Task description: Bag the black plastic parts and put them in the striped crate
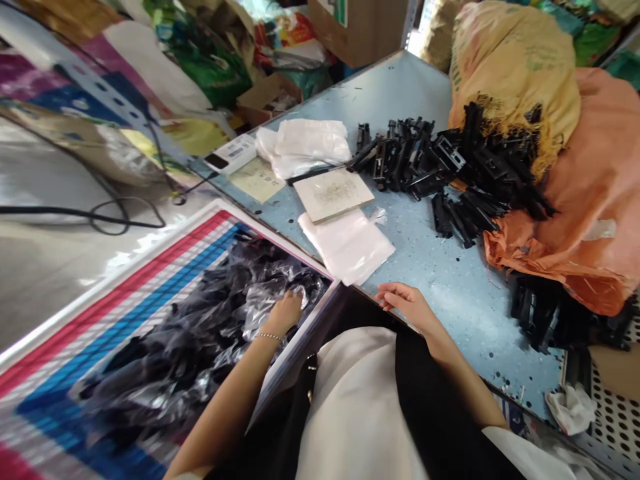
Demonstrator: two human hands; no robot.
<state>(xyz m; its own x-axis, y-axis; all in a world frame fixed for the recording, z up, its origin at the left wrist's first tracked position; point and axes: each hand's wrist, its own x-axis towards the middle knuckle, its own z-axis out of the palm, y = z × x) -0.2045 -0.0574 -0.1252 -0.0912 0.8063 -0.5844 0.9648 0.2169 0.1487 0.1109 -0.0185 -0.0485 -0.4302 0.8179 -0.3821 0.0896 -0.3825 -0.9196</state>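
My left hand (286, 312) reaches into a large striped bag (125, 293) to my left. Its fingers are curled against a clear plastic bag (257, 310) with dark contents, and the fingertips are partly hidden. Around it lie many bagged black parts (185, 333), heaped in the striped bag. My right hand (406, 303) is over the near edge of the blue table (430, 287), fingers loosely extended and holding nothing. Just beyond it are a stack of clear plastic bags (350, 247) and a pale flat block (334, 193).
Loose black plastic parts (400, 157) are piled across the table, spilling from an orange sack (595, 200) and a yellow sack (515, 60). More folded white bags (313, 143) lie at the back left, near a white power strip (233, 155). A cable (125, 213) hangs at left.
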